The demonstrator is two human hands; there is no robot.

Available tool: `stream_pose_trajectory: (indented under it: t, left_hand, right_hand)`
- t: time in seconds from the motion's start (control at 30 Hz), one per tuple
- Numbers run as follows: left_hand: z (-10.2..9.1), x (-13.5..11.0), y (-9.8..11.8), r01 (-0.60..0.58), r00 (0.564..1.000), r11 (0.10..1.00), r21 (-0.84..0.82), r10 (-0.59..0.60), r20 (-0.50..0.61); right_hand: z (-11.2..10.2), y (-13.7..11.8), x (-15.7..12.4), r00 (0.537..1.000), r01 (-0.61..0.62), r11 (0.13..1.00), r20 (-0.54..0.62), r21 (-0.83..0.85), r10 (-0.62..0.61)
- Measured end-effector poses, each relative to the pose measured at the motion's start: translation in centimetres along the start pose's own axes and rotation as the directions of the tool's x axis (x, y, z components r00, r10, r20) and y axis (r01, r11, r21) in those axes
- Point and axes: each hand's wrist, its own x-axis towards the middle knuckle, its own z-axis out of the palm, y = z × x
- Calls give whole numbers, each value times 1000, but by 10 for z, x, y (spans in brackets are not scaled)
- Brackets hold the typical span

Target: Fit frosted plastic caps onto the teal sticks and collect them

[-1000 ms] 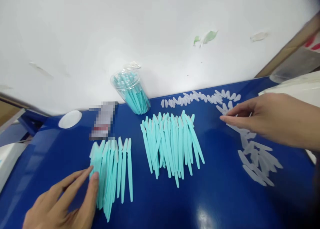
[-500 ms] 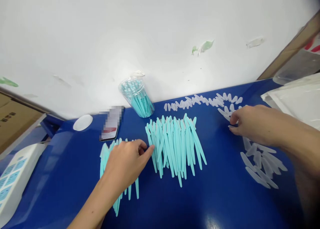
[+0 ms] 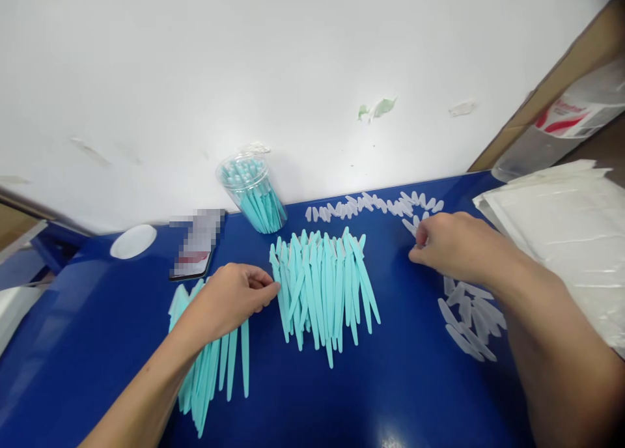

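Note:
My left hand (image 3: 233, 298) lies over the top of the left pile of teal plastic sticks (image 3: 219, 363). Its fingers are curled, and thumb and forefinger pinch at the left edge of the middle pile of teal sticks (image 3: 325, 285); whether a stick is in the pinch is unclear. My right hand (image 3: 452, 247) is curled over the frosted clear caps, its fingertips pressed together by a cap near the row's right end. What it grips is hidden. A row of clear caps (image 3: 366, 206) runs along the back, and a loose cluster of caps (image 3: 469, 318) lies under my right forearm.
A clear jar (image 3: 251, 191) full of teal sticks leans at the wall. A phone (image 3: 193, 256) and a white round lid (image 3: 133, 241) lie at the back left of the blue table (image 3: 415, 396). Stacked white bags (image 3: 561, 239) sit on the right.
My left hand left the left pile's outer side, crossed over it and pinched at the middle pile's edge. My right hand closed over the caps and drew left.

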Motion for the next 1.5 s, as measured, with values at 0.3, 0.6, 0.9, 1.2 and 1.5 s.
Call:
stream_pose_trajectory:
  t: [0.3, 0.6, 0.9, 1.2, 1.5]
  left_hand:
    - [-1, 6, 5, 6, 999, 990, -138, 0, 45]
    - [-21, -19, 15, -262, 965, 937, -230, 259, -44]
    - [-3, -34, -5, -564, 768, 825, 46, 544, -338]
    - [1, -34, -19, -542, 620, 769, 339, 638, -457]
    - [6, -28, -15, -545, 579, 735, 404, 678, -453]
  right_hand:
    - [-8, -52, -11, 994, -4, 996, 114, 89, -6]
    - [2, -72, -23, 934, -168, 493, 298, 853, -197]
    - [26, -120, -46, 889, -455, -113, 445, 883, -105]
    - [43, -122, -50, 857, -476, -302, 512, 826, 52]
    - [47, -124, -53, 862, -480, -262, 506, 837, 34]
